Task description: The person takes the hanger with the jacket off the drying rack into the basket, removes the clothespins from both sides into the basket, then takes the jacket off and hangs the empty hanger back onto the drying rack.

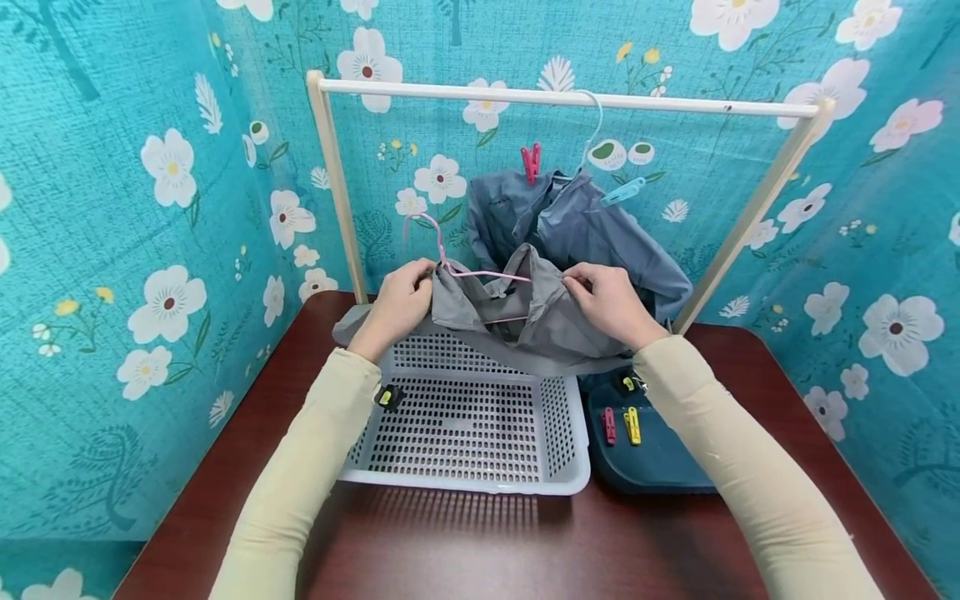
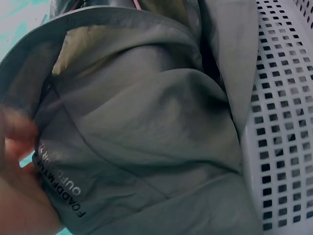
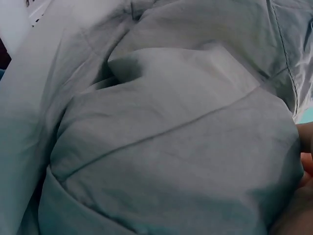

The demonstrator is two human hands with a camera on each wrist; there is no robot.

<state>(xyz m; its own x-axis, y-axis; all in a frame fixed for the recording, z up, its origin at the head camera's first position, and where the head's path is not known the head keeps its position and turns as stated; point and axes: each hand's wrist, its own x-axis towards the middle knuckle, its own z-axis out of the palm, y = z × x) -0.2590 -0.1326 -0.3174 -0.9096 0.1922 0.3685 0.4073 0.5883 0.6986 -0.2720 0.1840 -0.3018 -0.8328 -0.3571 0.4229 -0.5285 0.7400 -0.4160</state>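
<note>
A grey shirt (image 1: 570, 329) with a collar hangs between both hands, above the basket. Inside its neck opening sits a pink hanger (image 1: 487, 274), its hook standing up at the left. My left hand (image 1: 401, 300) pinches the shirt near the collar on the left side. On the opposite shoulder, my right hand (image 1: 607, 300) pinches the fabric between thumb and fingers. Close up in the left wrist view, the grey cloth (image 2: 146, 117) shows printed lettering beside the left fingers. The right wrist view is mostly filled by the shirt's cloth (image 3: 186, 142), with the right fingertips at its edge.
A white perforated basket (image 1: 465, 483) stands below the shirt. Right of it, a dark blue tray (image 1: 660, 479) holds a red clothespin (image 1: 608, 425) and a yellow one. Behind, a blue shirt (image 1: 600, 225) hangs by a light blue hanger (image 1: 596, 125) from the rack's rail (image 1: 465, 92), with two clothespins on it.
</note>
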